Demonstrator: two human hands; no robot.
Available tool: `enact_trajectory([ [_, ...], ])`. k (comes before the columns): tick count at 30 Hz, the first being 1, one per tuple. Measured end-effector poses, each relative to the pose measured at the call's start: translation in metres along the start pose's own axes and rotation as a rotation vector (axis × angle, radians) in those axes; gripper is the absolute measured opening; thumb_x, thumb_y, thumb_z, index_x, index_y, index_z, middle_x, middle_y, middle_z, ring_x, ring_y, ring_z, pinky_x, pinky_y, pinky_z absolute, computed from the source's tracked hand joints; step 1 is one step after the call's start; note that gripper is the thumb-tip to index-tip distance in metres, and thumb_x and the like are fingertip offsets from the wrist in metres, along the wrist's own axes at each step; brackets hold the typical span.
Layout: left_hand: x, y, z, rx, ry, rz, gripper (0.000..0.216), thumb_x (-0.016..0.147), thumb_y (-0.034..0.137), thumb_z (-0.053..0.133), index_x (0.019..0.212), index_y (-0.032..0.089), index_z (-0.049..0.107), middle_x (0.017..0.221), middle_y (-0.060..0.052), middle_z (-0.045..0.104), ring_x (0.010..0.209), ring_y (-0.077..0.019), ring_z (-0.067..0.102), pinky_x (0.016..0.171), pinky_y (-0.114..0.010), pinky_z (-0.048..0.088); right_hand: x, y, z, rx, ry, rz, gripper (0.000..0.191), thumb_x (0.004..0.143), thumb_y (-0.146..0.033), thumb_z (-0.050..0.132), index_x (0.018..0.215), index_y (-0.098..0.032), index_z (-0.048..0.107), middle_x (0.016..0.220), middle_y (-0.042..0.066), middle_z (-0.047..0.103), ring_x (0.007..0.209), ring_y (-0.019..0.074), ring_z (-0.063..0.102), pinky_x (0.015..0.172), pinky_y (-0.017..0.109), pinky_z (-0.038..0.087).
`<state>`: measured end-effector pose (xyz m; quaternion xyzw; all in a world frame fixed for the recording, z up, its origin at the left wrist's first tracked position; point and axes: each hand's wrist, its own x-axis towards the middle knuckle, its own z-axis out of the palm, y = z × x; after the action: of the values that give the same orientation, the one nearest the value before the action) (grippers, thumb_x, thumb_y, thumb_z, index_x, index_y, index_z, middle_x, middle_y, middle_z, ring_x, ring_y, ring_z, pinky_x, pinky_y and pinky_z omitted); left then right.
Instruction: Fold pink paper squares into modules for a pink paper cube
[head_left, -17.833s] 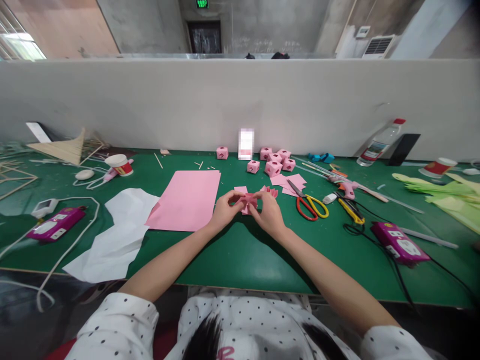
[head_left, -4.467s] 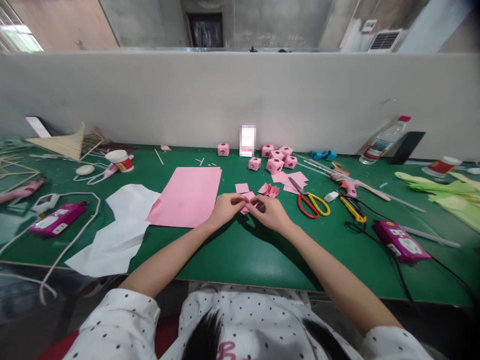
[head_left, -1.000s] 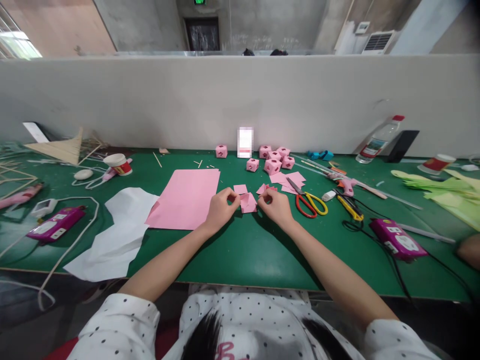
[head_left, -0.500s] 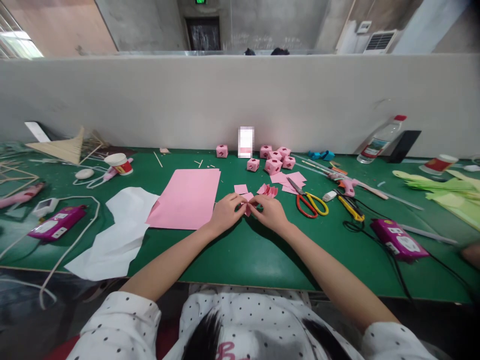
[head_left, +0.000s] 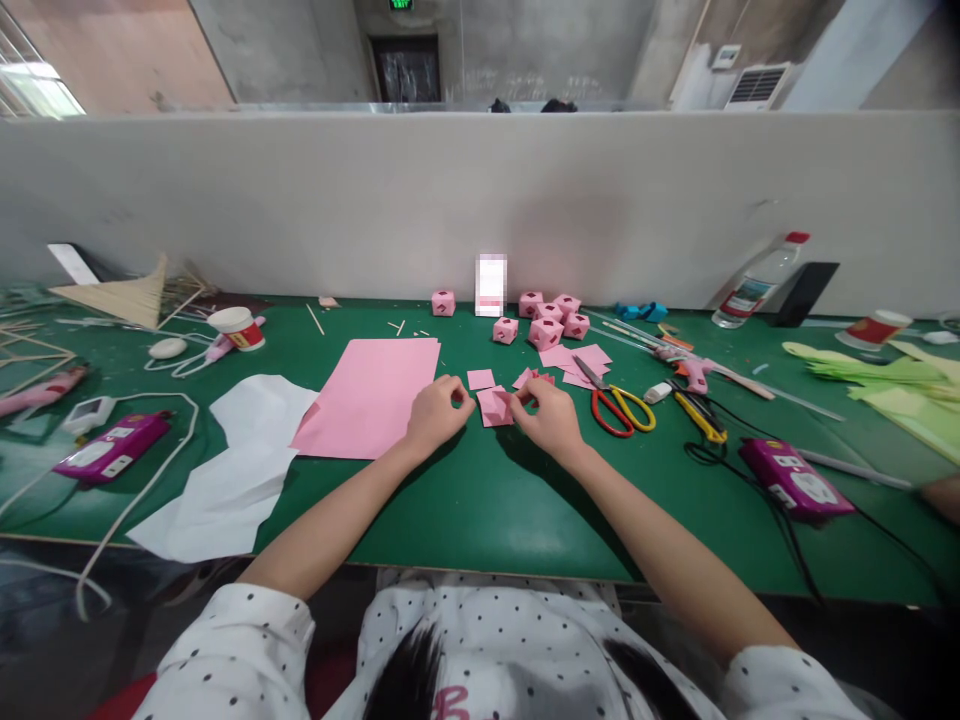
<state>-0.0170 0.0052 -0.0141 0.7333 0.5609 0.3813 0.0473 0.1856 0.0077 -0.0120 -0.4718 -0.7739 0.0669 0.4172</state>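
A small pink folded paper piece (head_left: 495, 406) lies on the green table (head_left: 480, 500) between my two hands. My right hand (head_left: 547, 418) pinches its right edge with curled fingers. Just left of the piece rests my left hand (head_left: 437, 412), its fingers curled in; whether it touches the piece is unclear. A small pink square (head_left: 481, 379) lies just beyond. A large pink sheet (head_left: 373, 395) lies to the left of my left hand. Folded pink pieces (head_left: 534, 378) sit behind my right hand.
Several pink paper cubes (head_left: 551, 325) and flat pink squares (head_left: 577, 358) sit further back. Red-and-yellow scissors (head_left: 615, 405), a utility knife (head_left: 697, 415), a glue gun (head_left: 690, 372) and a purple power strip (head_left: 796, 480) lie to the right. White paper (head_left: 240, 465) and another power strip (head_left: 112, 447) lie left.
Half a second ago both hands were pressed together over the pink piece. They have drawn apart, and the piece lies exposed on the table between them.
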Motion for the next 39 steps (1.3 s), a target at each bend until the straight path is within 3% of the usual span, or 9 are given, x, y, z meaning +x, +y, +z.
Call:
enact_trajectory([
  [8, -0.007, 0.010, 0.006, -0.194, -0.057, 0.054, 0.020, 0.086, 0.029, 0.059, 0.105, 0.023, 0.065, 0.097, -0.003, 0.066, 0.083, -0.0151, 0.063, 0.069, -0.026, 0.048, 0.000, -0.002, 0.004, 0.025, -0.063, 0.014, 0.012, 0.086, -0.026, 0.057, 0.076, -0.021, 0.061, 0.079, 0.003, 0.070, 0.071, 0.0168, 0.064, 0.065, 0.026, 0.044],
  [17, -0.006, 0.010, 0.006, -0.113, -0.079, 0.014, 0.012, 0.081, 0.022, 0.058, 0.070, 0.020, 0.059, 0.074, 0.000, 0.062, 0.070, -0.0140, 0.059, 0.067, -0.026, 0.043, -0.004, -0.007, 0.008, -0.021, -0.110, -0.047, 0.015, 0.087, -0.026, 0.057, 0.073, -0.021, 0.060, 0.076, 0.002, 0.069, 0.069, 0.0153, 0.061, 0.064, 0.025, 0.041],
  [26, -0.003, 0.005, 0.005, -0.039, -0.043, -0.027, 0.009, 0.080, 0.021, 0.057, 0.071, 0.020, 0.057, 0.072, 0.000, 0.061, 0.068, -0.0143, 0.057, 0.065, -0.026, 0.041, -0.003, -0.004, 0.005, -0.017, -0.043, 0.021, 0.013, 0.086, -0.026, 0.057, 0.075, -0.021, 0.062, 0.079, 0.003, 0.071, 0.071, 0.0165, 0.064, 0.066, 0.026, 0.044],
  [32, -0.003, 0.008, 0.004, -0.210, -0.104, 0.030, 0.022, 0.086, 0.039, 0.060, 0.099, 0.022, 0.065, 0.082, -0.001, 0.066, 0.071, -0.0150, 0.060, 0.068, -0.027, 0.046, 0.000, 0.001, 0.002, 0.017, -0.138, -0.025, 0.012, 0.090, -0.026, 0.056, 0.086, -0.021, 0.067, 0.086, 0.004, 0.073, 0.076, 0.0173, 0.066, 0.069, 0.027, 0.046],
  [36, -0.006, 0.015, 0.006, -0.252, -0.181, 0.031, 0.020, 0.088, 0.036, 0.057, 0.083, 0.020, 0.069, 0.078, -0.002, 0.069, 0.069, -0.0154, 0.061, 0.065, -0.027, 0.046, -0.002, -0.001, 0.007, 0.081, -0.143, -0.030, 0.015, 0.092, -0.030, 0.055, 0.094, -0.021, 0.068, 0.091, 0.005, 0.073, 0.080, 0.0177, 0.067, 0.073, 0.028, 0.049],
  [39, -0.007, 0.018, 0.006, -0.341, -0.141, -0.037, 0.019, 0.088, 0.034, 0.057, 0.082, 0.020, 0.069, 0.076, -0.001, 0.071, 0.069, -0.0150, 0.063, 0.065, -0.026, 0.047, -0.004, -0.002, 0.014, 0.197, -0.112, 0.040, 0.020, 0.091, -0.032, 0.058, 0.105, -0.021, 0.066, 0.094, 0.005, 0.074, 0.080, 0.0171, 0.069, 0.070, 0.027, 0.051],
])
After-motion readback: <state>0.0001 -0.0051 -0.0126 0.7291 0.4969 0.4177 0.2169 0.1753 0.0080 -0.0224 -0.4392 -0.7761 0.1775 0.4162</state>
